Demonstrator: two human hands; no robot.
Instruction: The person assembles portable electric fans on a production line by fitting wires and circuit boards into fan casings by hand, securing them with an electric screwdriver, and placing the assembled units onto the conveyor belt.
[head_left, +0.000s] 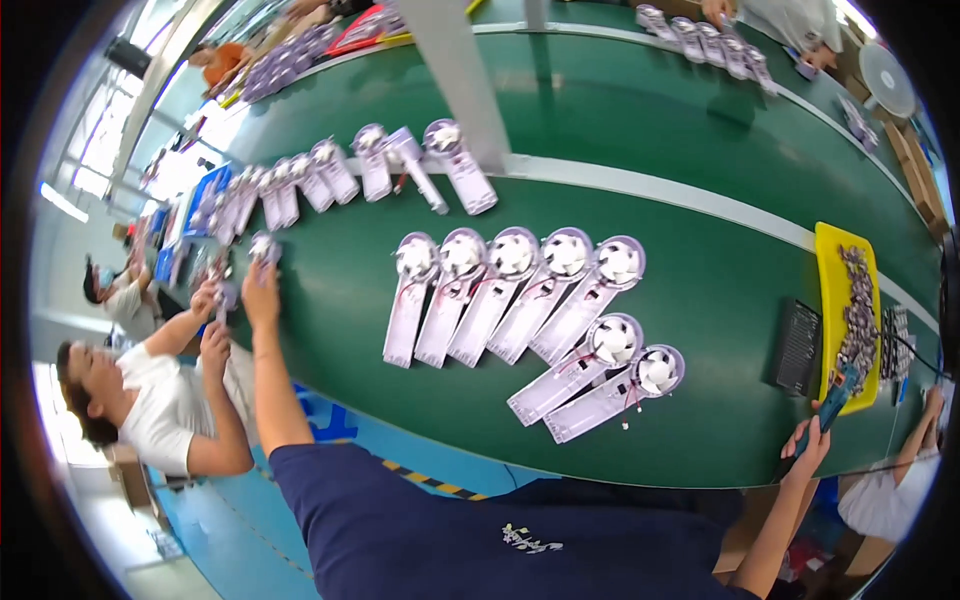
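My left hand [262, 290] reaches out to the far left, its fingers closed round the lower part of a lavender handheld fan [264, 246] with a round head. At the right edge of the table my right hand [806, 446] grips a teal electric screwdriver [832, 402], whose upper end lies over the near end of the yellow tray [829, 270]. Between my hands, lavender fan halves with white blades and red wires lie in a slanting row, such as the fan half [513, 254]. Two more, including the nearest fan half [658, 372], lie closer to me.
More fans [326, 165] line the left back of the green table [700, 290]. A black box [797, 347] stands beside the yellow tray, which holds small metallic parts [855, 320]. A post [465, 80] rises behind. A co-worker [170, 400] sits at left, handling a part.
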